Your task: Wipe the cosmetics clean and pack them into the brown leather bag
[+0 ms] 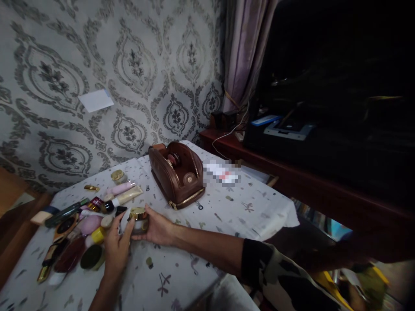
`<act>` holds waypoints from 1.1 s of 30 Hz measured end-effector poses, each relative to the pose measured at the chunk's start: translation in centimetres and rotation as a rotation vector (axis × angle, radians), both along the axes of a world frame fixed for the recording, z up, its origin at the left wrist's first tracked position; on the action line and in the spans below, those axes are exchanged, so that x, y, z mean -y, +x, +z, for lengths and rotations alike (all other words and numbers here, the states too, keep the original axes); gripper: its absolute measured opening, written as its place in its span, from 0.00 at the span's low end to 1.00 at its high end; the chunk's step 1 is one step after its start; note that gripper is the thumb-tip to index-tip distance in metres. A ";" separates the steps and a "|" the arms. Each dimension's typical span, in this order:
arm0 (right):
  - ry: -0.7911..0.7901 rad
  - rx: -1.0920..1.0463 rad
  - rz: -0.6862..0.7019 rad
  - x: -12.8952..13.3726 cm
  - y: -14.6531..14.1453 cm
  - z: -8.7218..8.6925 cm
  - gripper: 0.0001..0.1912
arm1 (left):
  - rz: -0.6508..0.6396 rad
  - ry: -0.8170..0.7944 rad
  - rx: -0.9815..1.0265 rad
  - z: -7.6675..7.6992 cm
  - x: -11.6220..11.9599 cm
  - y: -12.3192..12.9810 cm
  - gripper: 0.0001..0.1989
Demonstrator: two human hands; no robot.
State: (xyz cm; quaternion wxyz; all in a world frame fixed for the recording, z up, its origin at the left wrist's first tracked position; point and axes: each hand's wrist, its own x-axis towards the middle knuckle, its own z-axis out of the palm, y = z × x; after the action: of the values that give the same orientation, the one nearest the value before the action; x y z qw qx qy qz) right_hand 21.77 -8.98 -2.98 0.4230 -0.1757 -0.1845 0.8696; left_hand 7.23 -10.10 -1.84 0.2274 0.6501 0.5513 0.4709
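Jointly, a gold-lidded jar point(139, 218) is gripped by both hands over the patterned cloth point(201, 229), with the left hand point(116, 244) curled about its left side and the right hand point(158, 226) partly closed around its right. Whether the cloth is touched by the jar cannot be told; it is held between the jumbled cosmetics point(90, 224) and an unzipped brown bag point(167, 181), in which small items point(173, 160) are contained.

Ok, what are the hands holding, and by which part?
A jar, its right side in the right hand. The left hand is at its left side; exactly what it grips there, I can't tell.
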 end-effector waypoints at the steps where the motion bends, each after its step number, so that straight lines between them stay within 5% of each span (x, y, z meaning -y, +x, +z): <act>1: 0.010 -0.009 -0.010 0.1 -0.1 0.0 0.26 | -0.010 0.031 -0.043 -0.2 0.0 0.0 0.24; 8: 0.102 -0.011 -0.080 0.3 -0.6 0.0 0.24 | 0.022 0.099 -0.212 -1.3 -0.9 0.6 0.42; 15: 0.082 0.101 -0.022 0.1 0.3 0.0 0.27 | 0.009 -0.111 0.016 -0.4 -0.8 0.0 0.39; 21: 0.123 0.034 -0.027 0.0 0.3 0.3 0.28 | -0.057 -0.132 -0.005 -0.5 -0.4 0.0 0.34; 33: 0.036 -0.024 -0.102 0.3 0.3 0.8 0.21 | -0.067 0.288 -0.220 -0.4 -0.6 0.0 0.20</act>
State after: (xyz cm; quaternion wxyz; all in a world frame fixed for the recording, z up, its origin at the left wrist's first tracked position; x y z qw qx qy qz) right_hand 22.09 -9.24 -2.18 0.4720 -0.1667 -0.1857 0.8456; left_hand 7.25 -9.48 -2.21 0.0857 0.7415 0.4779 0.4631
